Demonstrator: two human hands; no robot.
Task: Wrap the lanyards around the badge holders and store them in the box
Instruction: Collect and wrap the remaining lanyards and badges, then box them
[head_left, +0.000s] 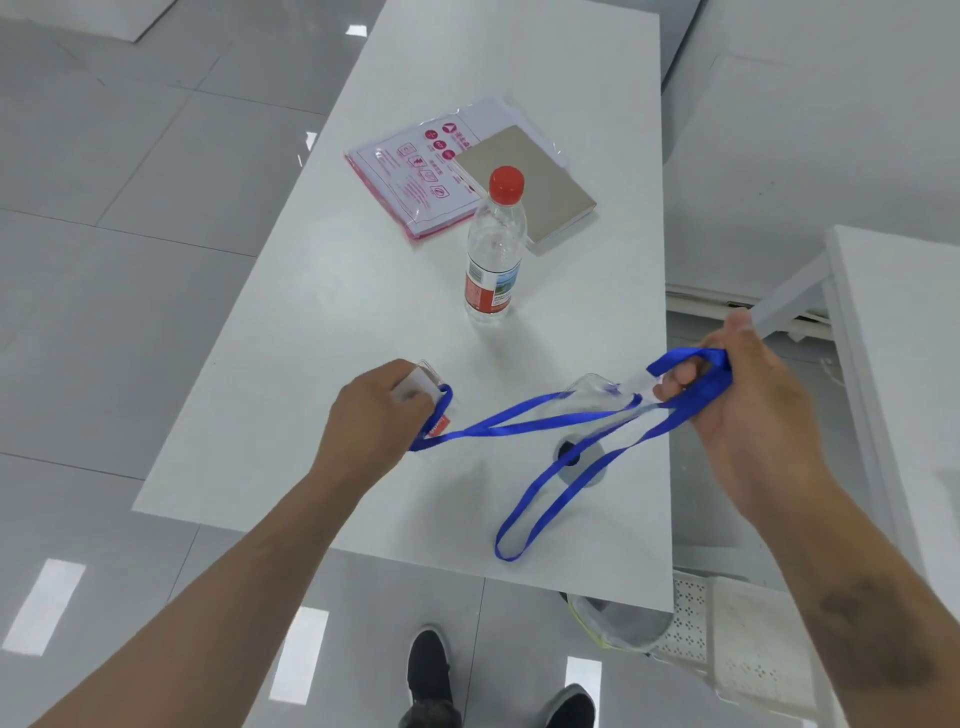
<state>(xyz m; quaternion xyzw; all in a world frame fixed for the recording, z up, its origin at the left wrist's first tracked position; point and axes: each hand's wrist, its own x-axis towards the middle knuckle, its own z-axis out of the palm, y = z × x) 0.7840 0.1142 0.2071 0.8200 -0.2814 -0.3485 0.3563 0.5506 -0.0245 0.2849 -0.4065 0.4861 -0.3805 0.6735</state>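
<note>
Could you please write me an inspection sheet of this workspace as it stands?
Surface: white table, with a round port near the front edge.
Job's things: two badge holders, one in the left hand, one by the right hand; blue lanyards hang unwrapped between both grips; no box identified.
Clutter: water bottle, plastic pouch, grey notebook.
Grippers: both hands grip.
Cables: nothing seen.
Surroundings: tiled floor, perforated white crate, second table.

Forearms bare, no sleeves visible. Dark smudge (878, 639) on right forearm, lower right of frame. Black shoes (428, 670) at bottom centre.
</note>
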